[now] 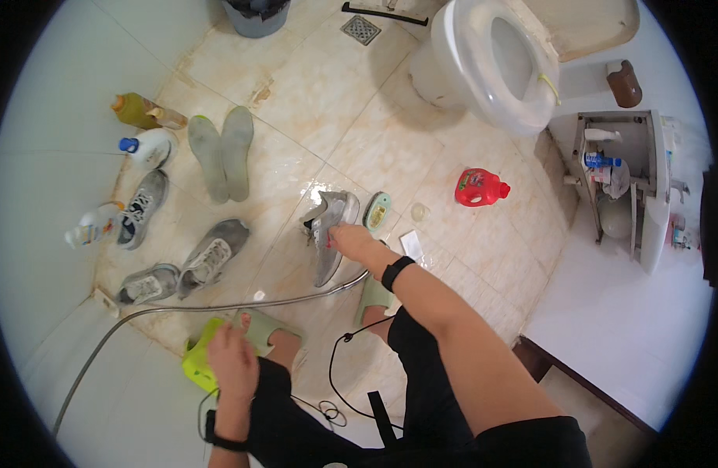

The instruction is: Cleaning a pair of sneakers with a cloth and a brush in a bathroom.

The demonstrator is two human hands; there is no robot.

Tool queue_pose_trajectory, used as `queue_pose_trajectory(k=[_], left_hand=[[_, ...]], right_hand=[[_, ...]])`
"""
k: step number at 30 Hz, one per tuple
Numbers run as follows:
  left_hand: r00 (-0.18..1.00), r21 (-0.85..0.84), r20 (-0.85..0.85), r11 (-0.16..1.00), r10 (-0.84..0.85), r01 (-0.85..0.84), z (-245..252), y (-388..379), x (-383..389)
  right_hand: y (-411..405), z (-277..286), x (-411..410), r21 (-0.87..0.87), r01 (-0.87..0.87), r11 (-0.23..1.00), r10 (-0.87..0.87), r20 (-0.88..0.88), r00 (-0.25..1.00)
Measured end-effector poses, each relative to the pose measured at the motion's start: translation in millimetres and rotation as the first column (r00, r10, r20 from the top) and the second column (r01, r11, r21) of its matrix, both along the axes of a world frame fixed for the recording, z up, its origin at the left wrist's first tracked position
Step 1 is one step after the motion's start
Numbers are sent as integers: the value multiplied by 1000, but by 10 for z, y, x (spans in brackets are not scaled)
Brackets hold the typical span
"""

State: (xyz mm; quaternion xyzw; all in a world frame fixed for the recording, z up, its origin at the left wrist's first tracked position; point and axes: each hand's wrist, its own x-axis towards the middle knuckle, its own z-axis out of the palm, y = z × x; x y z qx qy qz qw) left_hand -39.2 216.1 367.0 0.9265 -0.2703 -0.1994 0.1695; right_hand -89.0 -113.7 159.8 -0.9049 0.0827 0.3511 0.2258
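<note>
My right hand (350, 241) reaches down onto a wet grey shoe (334, 213) lying on the tiled floor; whether its fingers grip the shoe is unclear. Above a lime-green plastic container (201, 362) is my left hand (233, 357), slightly blurred, its hold not readable. Right of the shoe lies a green-backed scrub brush (377, 211), with a small clear cup (419, 212) and a white block (411, 244) farther right. More shoes, among them a grey lace-up shoe (212, 257), rest at the left, below a pair of insoles (237, 155).
A metal shower hose (218, 307) crosses the floor before my slippered feet. Several bottles, one a white jug (154, 149), stand along the left wall. A red detergent bottle (479, 187) lies at the right, near the toilet (452, 64). Black cords (331, 368) hang between my legs.
</note>
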Motion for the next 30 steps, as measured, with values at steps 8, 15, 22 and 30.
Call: queue_pose_trajectory(k=[8,15,22,30], left_hand=[[977,52,-2,975,-215,215,414,-72,-821],[981,-157,159,984,109,-84,1720,-184,-1042],[996,109,-86,994,11,-1,2580,-517,-1082],[934,31,10,933,-358,358,633,31,-895]], right_hand=[[277,1641,313,294,180,939,-270,304,914],[-1291,3662,-592,267,213,940,-323,490,810],[-2636,4135,-4235,-447,424,787,-397,159,904],[-1134,5520,-6632,-291,922,255,-896,287,338]])
